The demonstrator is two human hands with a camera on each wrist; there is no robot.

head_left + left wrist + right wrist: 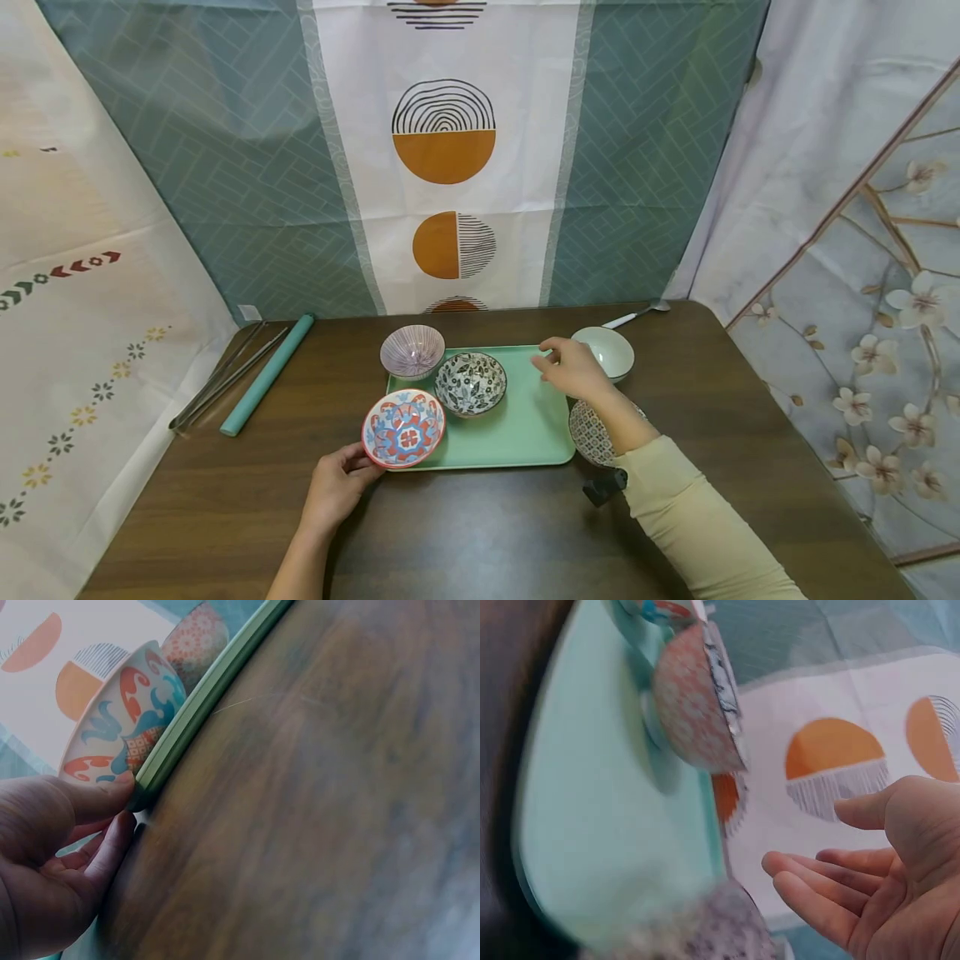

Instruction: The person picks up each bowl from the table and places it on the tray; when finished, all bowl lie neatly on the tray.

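Observation:
My left hand (341, 487) pinches the near left corner of a mint green tray (525, 433), with the thumb over the rim (169, 754) and a finger below. Beside that thumb sits a red-rimmed bowl (403, 428) with a blue and red pattern. Behind it on the tray stand a bowl with black-and-white leaves inside (471, 383) and a purple-streaked bowl (412, 352). My right hand (573, 367) hovers over the tray's right side, fingers spread and holding nothing, as the right wrist view (855, 885) also shows.
Right of the tray are a pale bowl (611, 354) and a patterned bowl (588, 433), partly hidden by my forearm. A white-handled utensil (637, 314) lies behind them. Metal tongs (217, 387) and a teal roll (268, 375) lie at the left.

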